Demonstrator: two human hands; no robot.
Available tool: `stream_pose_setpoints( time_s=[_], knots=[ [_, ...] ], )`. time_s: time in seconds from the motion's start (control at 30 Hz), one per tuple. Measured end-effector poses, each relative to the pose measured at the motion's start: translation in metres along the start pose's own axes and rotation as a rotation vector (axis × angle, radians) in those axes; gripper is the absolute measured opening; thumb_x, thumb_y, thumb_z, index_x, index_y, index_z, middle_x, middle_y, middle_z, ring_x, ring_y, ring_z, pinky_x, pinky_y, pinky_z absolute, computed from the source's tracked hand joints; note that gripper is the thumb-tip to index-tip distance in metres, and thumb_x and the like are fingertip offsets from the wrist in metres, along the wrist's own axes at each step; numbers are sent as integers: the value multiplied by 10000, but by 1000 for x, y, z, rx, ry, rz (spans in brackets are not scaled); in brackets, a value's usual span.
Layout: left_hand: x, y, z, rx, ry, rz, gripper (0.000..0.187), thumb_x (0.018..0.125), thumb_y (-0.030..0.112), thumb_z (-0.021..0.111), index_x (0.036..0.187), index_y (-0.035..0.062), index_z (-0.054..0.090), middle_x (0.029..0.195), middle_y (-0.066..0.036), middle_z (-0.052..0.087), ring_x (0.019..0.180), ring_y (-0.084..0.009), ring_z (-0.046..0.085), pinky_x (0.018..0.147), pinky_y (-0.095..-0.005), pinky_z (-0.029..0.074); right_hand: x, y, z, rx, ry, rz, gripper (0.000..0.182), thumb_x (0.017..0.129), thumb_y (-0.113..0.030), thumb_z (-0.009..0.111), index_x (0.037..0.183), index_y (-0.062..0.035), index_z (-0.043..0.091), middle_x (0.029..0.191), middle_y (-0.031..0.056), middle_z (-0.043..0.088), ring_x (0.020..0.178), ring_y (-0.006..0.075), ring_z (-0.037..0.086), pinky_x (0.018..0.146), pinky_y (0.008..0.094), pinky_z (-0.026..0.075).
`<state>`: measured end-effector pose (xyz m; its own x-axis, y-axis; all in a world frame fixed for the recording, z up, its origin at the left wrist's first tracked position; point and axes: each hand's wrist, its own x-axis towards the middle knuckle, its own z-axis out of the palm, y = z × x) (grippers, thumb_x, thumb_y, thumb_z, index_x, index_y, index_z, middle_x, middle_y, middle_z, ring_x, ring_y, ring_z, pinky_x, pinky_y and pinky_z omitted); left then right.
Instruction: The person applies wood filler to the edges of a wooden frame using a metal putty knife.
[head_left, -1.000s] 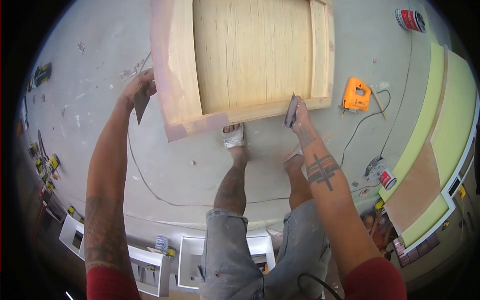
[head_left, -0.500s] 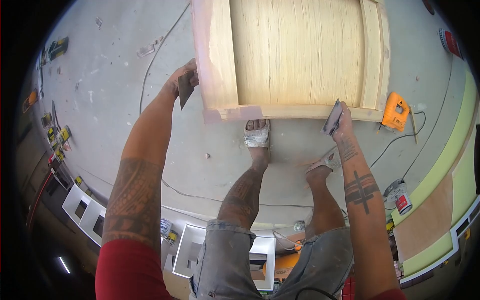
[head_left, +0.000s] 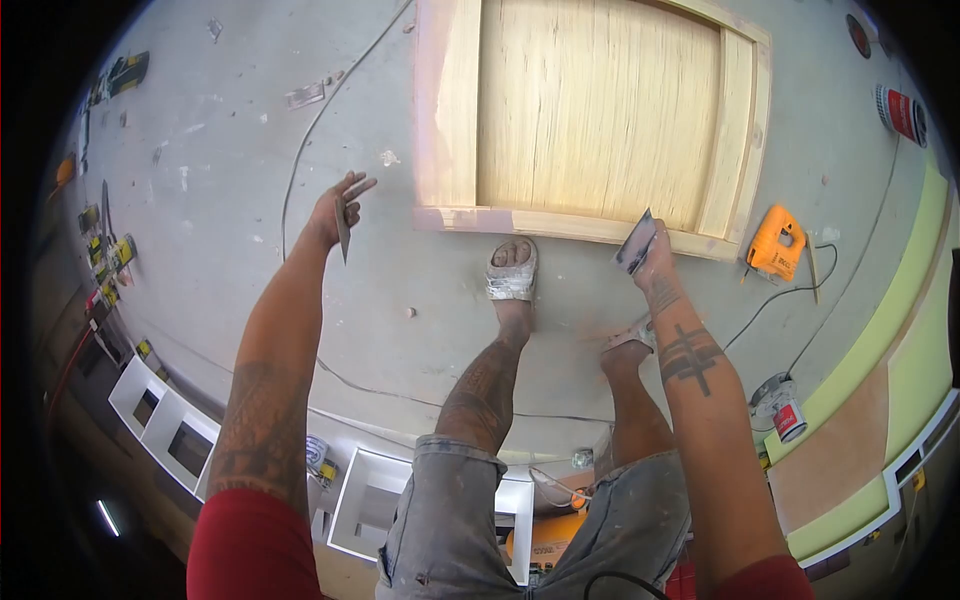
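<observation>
My left hand is off to the left of the wooden panel, apart from it. A flat putty knife is held in it, while some fingers stretch out toward the panel. My right hand grips another putty knife, its wide, smeared metal blade overlapping the panel's near rail. The framed wooden panel has a pale plywood centre with raised borders. Pinkish filler coats its left border and the near left corner.
Right of the panel an orange power tool lies on the grey floor with its cord. Paint-type cans stand farther right. My sandalled foot is just below the panel. White box frames and a cable lie on the left.
My left hand has drawn away from the panel's left edge, down and left, and some fingers have straightened. The right hand stays by the near rail. The view has shifted slightly.
</observation>
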<state>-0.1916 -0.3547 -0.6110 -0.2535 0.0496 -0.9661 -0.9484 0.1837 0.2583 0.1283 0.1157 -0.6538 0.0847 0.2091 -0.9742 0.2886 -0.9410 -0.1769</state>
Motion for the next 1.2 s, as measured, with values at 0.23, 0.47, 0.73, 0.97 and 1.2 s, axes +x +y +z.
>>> stream_pose_setpoints(
  time_s=[0.23, 0.47, 0.73, 0.97, 1.2],
  knots=[
    [-32, -78, -8, -125, 137, -100, 473, 1075, 470, 415, 1323, 96, 565, 1148, -36, 691, 502, -69, 339, 418, -212, 327, 3, 24, 9, 121, -94, 34, 254, 1011, -384, 544, 957, -159, 649, 916, 7, 686, 837, 215, 656, 750, 403, 555],
    [-63, -103, 124, 410, 309, 50, 709, 1005, 653, 409, 1073, 29, 737, 879, -80, 667, 638, -166, 514, 586, -332, 450, -59, -2, -13, 45, -281, 43, 368, 1040, -470, 513, 1142, -130, 609, 902, 7, 679, 817, 213, 660, 752, 413, 568],
    [-186, -104, 298, 705, -392, 206, 485, 999, 336, 632, 1303, -41, 597, 1103, -102, 677, 972, -169, 640, 850, -328, 537, -121, -30, -91, 83, -98, -76, 515, 940, -475, 708, 955, 38, 670, 828, 98, 670, 677, 194, 624, 570, 404, 523],
    [-230, -148, 373, 748, -522, 46, 311, 924, 72, 694, 1217, -20, 645, 1086, -68, 711, 960, -167, 678, 873, -313, 540, -138, -51, -226, -35, -6, -195, 554, 894, -530, 743, 845, 15, 658, 817, 100, 660, 676, 180, 599, 606, 379, 519],
    [-286, -198, 497, 593, -534, -130, 462, 1013, 336, 612, 1335, 6, 586, 1281, -97, 632, 1177, -225, 605, 992, -394, 502, -139, -45, -382, 341, -64, -160, 378, 955, -294, 730, 1109, 41, 643, 982, 134, 686, 865, 225, 691, 721, 395, 594]
  ],
)
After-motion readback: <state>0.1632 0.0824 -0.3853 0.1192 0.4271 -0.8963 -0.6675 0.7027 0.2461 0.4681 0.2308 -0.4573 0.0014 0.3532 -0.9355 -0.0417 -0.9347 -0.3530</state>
